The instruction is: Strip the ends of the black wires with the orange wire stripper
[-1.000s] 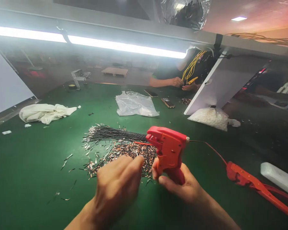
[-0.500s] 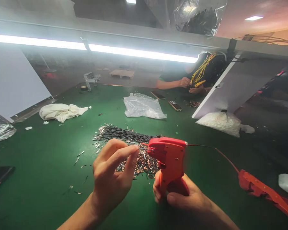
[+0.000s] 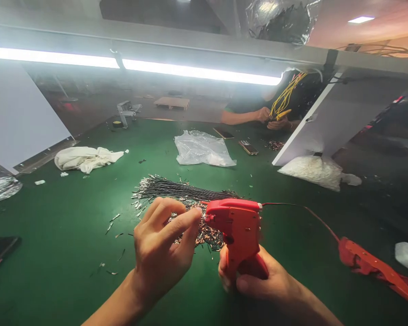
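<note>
My right hand [image 3: 268, 276] is wrapped round the grip of a red and orange pistol-shaped wire stripper [image 3: 240, 226], its jaws facing left. The fingertips of my left hand [image 3: 166, 246] are pinched close in front of the jaws, on a thin wire that they almost wholly hide. Behind my hands lies a bundle of black wires [image 3: 180, 188] with metal terminals at the left ends. A heap of short black and copper-coloured wire scraps [image 3: 211, 237] spreads below the bundle, partly covered by my left hand and the tool.
A thin cord [image 3: 306, 208] runs from the stripper's rear towards another red tool [image 3: 374, 267] at the right. Further back are a clear plastic bag [image 3: 204, 149], a white cloth [image 3: 86, 158], a filled bag [image 3: 313, 172] and two phone-like devices. Across the table a person's hands [image 3: 277, 118] hold yellow wires.
The stripper has shifted slightly left and down, and my left fingertips are nearer its jaws. The bit of wire visible between them before is now mostly hidden.
</note>
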`<state>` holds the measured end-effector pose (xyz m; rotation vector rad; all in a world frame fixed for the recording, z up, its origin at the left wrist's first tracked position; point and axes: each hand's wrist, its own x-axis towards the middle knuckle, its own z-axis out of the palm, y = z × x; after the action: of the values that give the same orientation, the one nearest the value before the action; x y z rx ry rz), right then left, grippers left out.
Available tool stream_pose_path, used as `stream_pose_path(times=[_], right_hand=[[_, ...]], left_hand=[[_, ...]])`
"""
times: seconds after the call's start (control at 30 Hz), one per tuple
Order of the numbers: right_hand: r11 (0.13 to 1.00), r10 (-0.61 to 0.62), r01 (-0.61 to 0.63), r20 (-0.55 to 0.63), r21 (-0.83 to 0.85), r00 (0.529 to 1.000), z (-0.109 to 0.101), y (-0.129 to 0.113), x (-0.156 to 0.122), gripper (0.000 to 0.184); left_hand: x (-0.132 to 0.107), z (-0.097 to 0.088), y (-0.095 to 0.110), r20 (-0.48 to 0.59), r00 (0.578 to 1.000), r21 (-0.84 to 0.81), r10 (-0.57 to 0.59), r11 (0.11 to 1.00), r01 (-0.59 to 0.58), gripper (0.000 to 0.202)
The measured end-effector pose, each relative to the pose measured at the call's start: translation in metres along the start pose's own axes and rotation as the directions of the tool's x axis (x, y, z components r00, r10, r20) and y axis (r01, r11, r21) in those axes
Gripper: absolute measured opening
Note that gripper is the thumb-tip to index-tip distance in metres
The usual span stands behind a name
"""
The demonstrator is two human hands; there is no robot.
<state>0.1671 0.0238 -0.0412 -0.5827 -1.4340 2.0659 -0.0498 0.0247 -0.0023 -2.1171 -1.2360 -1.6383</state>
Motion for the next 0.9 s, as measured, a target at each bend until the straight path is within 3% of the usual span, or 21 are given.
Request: stream_pose_path(times=[0.5,0.9], right_hand=[[1.000,0.023,-0.022,-0.014,0.013,1.000,-0.0042,0.0094,-0.0006,0.035],[0.998,0.043,-0.044,-0.015,-0.054,0.999,-0.0017,0.0016,0.0016,0.036]], left_hand=[[0.0016,-0.0018,0.0005,-0.022,0.998,0.052,0.058,0.997,-0.057,0.024],[0.0006,-0.0034,0.0021,-0.023,0.998,0.037,0.057,0.998,-0.056,0.024]])
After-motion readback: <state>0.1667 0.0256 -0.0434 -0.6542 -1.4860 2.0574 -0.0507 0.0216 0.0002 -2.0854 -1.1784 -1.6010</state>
